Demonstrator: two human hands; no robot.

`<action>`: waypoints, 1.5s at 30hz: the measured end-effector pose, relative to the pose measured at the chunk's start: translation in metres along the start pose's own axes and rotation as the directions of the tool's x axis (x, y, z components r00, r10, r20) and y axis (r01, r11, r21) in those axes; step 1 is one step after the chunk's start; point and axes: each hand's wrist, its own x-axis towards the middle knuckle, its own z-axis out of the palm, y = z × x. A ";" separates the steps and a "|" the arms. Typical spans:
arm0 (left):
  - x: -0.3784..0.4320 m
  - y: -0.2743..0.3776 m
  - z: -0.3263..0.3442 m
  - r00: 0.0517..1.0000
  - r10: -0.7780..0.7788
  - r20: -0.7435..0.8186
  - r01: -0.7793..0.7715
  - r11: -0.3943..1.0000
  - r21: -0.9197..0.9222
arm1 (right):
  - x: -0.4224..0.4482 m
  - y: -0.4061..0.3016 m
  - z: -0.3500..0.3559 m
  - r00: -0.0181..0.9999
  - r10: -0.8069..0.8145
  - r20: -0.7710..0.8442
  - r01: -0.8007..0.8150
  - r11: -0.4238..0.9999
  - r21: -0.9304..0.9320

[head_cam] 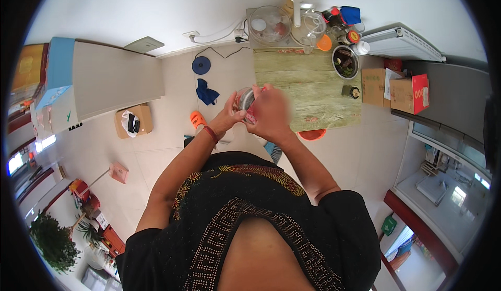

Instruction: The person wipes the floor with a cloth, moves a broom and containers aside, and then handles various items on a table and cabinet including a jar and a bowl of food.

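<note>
My left hand [229, 115] grips the left side of a round container [245, 100] with a clear, shiny rim and red and pink colours on it. Against its right side is my right hand [272, 109], partly blurred, with its fingers around the edge; what its palm covers is hidden. Both hands are above the floor, just left of a table with a green wood-pattern top [305, 75]. On that table, a dark-filled jar [350, 91] lies near the right edge, and a steel bowl [345, 62] with dark pieces and green leaves stands behind it.
At the table's back are a large glass bowl [270, 24], a clear pitcher [308, 28], an orange lid [324, 42] and several jars. Cardboard boxes [375, 86] stand to the right. An orange stool [312, 134] shows under the front edge. A blue cloth [206, 92] lies on the floor.
</note>
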 end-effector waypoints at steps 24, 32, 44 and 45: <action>-0.020 -0.039 -0.039 0.996 -0.054 0.069 0.087 0.716 -0.693 | -0.033 -0.042 0.038 0.991 0.079 -0.106 -0.046 0.958 0.282; 0.002 -0.049 -0.044 0.953 -0.113 0.282 0.211 0.914 -0.346 | -0.060 -0.036 0.019 0.906 0.424 0.014 -0.281 0.575 0.768; -0.008 -0.005 -0.065 0.844 -0.404 0.353 0.522 0.771 -0.365 | -0.081 -0.035 0.054 0.957 0.173 0.232 -0.282 0.375 0.883; -0.009 -0.004 -0.066 0.841 -0.430 0.330 0.533 0.763 -0.365 | -0.080 -0.040 0.054 0.959 0.182 0.217 -0.275 0.414 0.868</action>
